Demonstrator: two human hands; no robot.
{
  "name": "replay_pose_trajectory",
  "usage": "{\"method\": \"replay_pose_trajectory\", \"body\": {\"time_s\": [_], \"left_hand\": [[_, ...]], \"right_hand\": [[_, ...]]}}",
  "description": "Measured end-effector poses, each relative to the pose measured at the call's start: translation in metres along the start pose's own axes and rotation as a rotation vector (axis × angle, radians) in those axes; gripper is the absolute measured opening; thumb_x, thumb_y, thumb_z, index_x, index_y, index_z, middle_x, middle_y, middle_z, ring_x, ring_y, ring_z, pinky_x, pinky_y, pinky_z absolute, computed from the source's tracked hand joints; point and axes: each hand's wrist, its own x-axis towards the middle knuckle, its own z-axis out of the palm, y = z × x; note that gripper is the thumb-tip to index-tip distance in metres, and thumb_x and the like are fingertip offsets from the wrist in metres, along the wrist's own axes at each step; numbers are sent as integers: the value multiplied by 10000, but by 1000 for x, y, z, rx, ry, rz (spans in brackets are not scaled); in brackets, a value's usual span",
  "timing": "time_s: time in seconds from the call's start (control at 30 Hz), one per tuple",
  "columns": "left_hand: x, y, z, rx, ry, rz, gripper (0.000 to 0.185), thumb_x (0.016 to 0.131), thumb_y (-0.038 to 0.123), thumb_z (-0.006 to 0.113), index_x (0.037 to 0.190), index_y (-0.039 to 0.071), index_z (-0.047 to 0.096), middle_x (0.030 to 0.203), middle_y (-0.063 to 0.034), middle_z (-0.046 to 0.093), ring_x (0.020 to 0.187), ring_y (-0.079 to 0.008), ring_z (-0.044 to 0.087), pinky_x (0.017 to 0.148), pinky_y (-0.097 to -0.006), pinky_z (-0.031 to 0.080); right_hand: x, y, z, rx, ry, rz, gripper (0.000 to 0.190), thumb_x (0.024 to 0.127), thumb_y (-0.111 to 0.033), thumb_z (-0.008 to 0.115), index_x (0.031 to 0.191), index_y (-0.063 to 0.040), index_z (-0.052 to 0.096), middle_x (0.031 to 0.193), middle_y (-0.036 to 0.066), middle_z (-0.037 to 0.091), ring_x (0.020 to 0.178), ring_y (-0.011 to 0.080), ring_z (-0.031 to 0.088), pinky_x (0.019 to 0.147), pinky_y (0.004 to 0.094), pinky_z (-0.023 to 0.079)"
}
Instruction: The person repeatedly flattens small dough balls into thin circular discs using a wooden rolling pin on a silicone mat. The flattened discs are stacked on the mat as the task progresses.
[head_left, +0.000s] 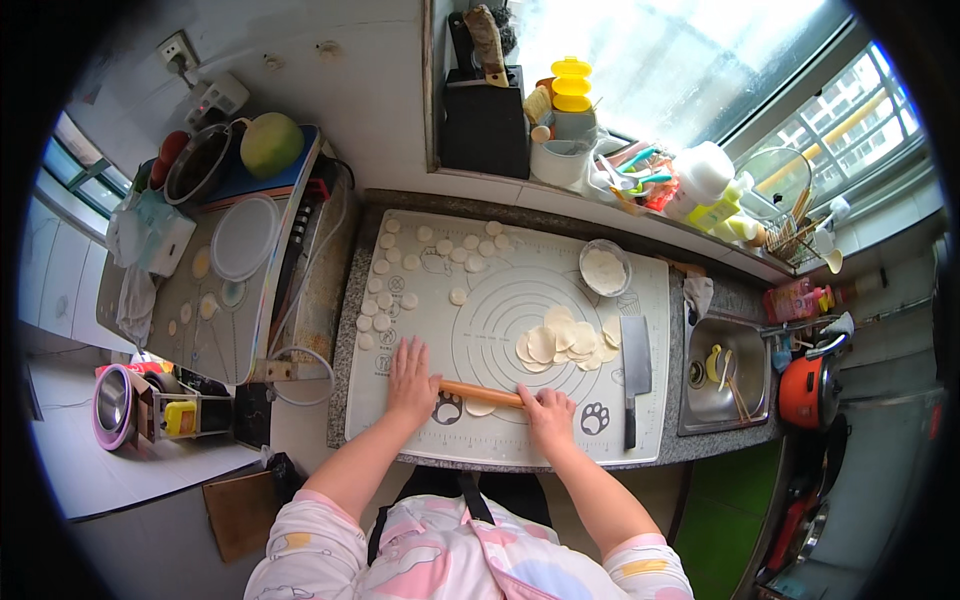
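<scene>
A wooden rolling pin (480, 393) lies across a flat dough round (480, 407) on the printed pastry mat (480, 442). My right hand (549, 417) grips the pin's right end. My left hand (411, 382) rests at its left end, fingers stretched forward over the mat; whether its thumb or palm presses on the pin is hard to tell. Small dough discs (409, 301) are spread over the mat's upper left. Rolled thin dough wrappers (559, 337) overlap in a pile right of centre. Beside them lies a cleaver (637, 367), and a bowl of flour (602, 268) stands above the pile.
To the right is a steel sink (726, 375) holding a yellow utensil and chopsticks, with an orange pot (808, 391) beyond. At left a covered table (180, 300) holds a plastic lid, a pan and a green melon-like fruit (272, 145). Utensil containers line the windowsill.
</scene>
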Motion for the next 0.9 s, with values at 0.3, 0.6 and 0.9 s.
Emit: {"method": "replay_pose_trajectory", "body": {"time_s": [0.3, 0.6, 0.9], "left_hand": [[-4, 6, -2, 4, -19, 3, 674, 1007, 275, 581, 1555, -42, 347, 1665, -224, 275, 1561, -419, 189, 1284, -519, 152], [9, 1, 10, 29, 49, 15, 616, 990, 315, 623, 1507, 18, 470, 1629, -212, 345, 1531, -441, 240, 1263, -535, 193], [-66, -24, 12, -70, 18, 339, 345, 810, 342, 807, 1131, 236, 739, 1494, -46, 551, 1479, -394, 361, 1222, -620, 241]], "right_hand": [[-4, -3, -5, -18, -47, 4, 550, 905, -142, 616, 1432, -299, 598, 1032, 40, 571, 1010, 268, 554, 891, 473, 381], [-2, 1, -2, -14, -9, -44, 573, 871, -116, 634, 1424, -265, 614, 1022, 57, 581, 1005, 280, 555, 900, 453, 395], [2, -54, 24, 446, 91, 282, 386, 883, -270, 773, 1230, -131, 678, 1068, 106, 618, 1104, 327, 564, 974, 462, 408]]}}
